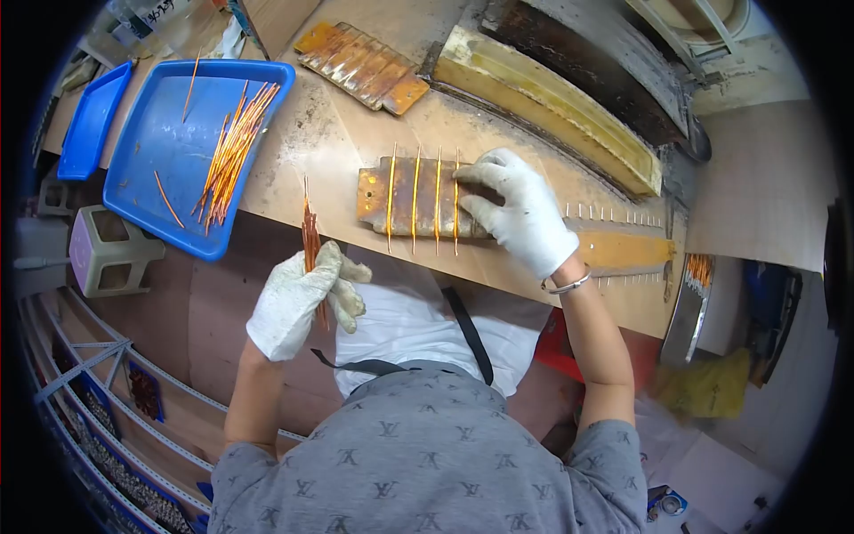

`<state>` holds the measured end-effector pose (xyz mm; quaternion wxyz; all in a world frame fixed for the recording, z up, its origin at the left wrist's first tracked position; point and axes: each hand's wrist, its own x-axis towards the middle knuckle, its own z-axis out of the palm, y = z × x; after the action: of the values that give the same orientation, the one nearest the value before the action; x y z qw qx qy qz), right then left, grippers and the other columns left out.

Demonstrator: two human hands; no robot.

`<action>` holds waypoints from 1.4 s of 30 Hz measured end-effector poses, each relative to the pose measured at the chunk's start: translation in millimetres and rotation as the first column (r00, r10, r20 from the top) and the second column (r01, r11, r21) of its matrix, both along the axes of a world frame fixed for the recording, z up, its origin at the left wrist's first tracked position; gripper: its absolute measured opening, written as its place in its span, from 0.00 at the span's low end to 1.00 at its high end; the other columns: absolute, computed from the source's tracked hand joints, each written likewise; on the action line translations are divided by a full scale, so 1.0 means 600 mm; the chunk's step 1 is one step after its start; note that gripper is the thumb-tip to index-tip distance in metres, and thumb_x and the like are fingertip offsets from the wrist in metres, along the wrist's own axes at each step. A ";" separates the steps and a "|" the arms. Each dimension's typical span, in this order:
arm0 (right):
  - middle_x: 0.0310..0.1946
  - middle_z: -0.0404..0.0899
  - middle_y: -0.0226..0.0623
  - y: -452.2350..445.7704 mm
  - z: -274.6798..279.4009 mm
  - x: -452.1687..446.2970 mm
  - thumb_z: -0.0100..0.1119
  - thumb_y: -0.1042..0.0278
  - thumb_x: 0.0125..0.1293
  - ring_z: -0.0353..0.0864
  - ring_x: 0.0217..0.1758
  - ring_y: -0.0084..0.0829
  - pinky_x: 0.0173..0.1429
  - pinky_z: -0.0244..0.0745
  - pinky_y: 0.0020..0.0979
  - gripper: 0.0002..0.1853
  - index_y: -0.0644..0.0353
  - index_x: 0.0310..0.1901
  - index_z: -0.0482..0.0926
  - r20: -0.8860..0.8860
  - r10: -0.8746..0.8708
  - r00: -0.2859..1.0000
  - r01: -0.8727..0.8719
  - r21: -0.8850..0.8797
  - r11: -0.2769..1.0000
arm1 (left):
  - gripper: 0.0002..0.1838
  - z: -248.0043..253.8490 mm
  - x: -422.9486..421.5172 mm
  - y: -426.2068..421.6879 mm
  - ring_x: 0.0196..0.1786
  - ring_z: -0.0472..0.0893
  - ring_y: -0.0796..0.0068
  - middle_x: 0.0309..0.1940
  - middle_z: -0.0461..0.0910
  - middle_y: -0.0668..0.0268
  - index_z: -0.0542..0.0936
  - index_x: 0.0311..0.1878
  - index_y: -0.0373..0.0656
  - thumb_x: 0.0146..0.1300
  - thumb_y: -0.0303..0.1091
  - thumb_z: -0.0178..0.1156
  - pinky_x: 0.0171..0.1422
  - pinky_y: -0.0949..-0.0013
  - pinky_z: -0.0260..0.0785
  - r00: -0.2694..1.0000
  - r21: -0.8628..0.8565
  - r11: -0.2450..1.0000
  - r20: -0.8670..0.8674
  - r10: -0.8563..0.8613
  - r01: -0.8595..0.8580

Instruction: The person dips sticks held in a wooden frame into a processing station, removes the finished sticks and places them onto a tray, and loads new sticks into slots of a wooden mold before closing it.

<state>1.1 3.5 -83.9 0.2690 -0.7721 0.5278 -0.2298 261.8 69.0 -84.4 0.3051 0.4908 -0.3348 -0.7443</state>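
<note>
My left hand (302,289), in a white glove, is closed around a bundle of thin copper rods (310,231) held upright before the bench edge. A brown metal plate (400,196) with notched edges lies on the bench. Several copper rods (414,200) lie across it side by side, their ends jutting past both long edges. My right hand (516,205), also gloved, is over the plate's right end, and its thumb and fingertips grip the rightmost copper rod (457,214). The hand hides part of that end.
A blue tray (133,169) with loose copper rods (233,151) is at left, a smaller blue tray (93,125) beyond it. Another notched plate (360,67) lies behind. A long yellowish block (543,107) borders the back; a plate with pins (623,252) lies right.
</note>
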 end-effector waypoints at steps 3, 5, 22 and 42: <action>0.34 0.73 0.43 0.006 0.004 -0.008 0.59 0.70 0.50 0.73 0.39 0.41 0.44 0.69 0.33 0.12 0.62 0.39 0.77 0.016 -0.025 1.000 0.025 0.011 1.000 | 0.23 0.001 0.000 0.002 0.19 0.75 0.74 0.20 0.76 0.57 0.72 0.38 0.27 0.68 0.43 0.42 0.24 0.75 0.70 0.999 0.007 0.999 0.013 0.051 -0.051; 0.35 0.73 0.43 0.022 0.019 0.000 0.61 0.68 0.49 0.73 0.40 0.41 0.44 0.69 0.34 0.14 0.63 0.39 0.77 -0.015 0.004 1.000 -0.005 -0.062 0.998 | 0.23 0.002 0.002 0.003 0.19 0.75 0.74 0.21 0.76 0.57 0.72 0.38 0.27 0.68 0.44 0.42 0.24 0.75 0.69 0.999 -0.001 0.999 -0.005 0.053 -0.053; 0.43 0.71 0.36 0.058 -0.001 0.032 0.67 0.60 0.39 0.70 0.49 0.37 0.50 0.64 0.35 0.29 0.57 0.47 0.72 -0.278 0.144 0.950 -0.212 -0.229 0.950 | 0.19 0.006 -0.004 0.001 0.19 0.76 0.72 0.25 0.77 0.54 0.71 0.39 0.29 0.68 0.40 0.43 0.25 0.75 0.69 0.999 0.081 0.996 -0.031 -0.045 0.047; 0.26 0.75 0.28 0.056 0.045 0.061 0.54 0.57 0.62 0.70 0.27 0.16 0.33 0.67 0.21 0.15 0.63 0.36 0.78 0.559 -0.360 0.747 -0.130 0.654 0.745 | 0.20 0.038 -0.077 -0.019 0.27 0.79 0.74 0.30 0.78 0.58 0.73 0.42 0.32 0.67 0.43 0.45 0.29 0.77 0.68 0.845 0.087 0.868 -0.292 -0.448 0.489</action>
<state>37.7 37.0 -56.8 0.6730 -0.4592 0.4952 -0.3017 215.7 57.3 -61.4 0.1153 0.3135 -0.3414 -0.8785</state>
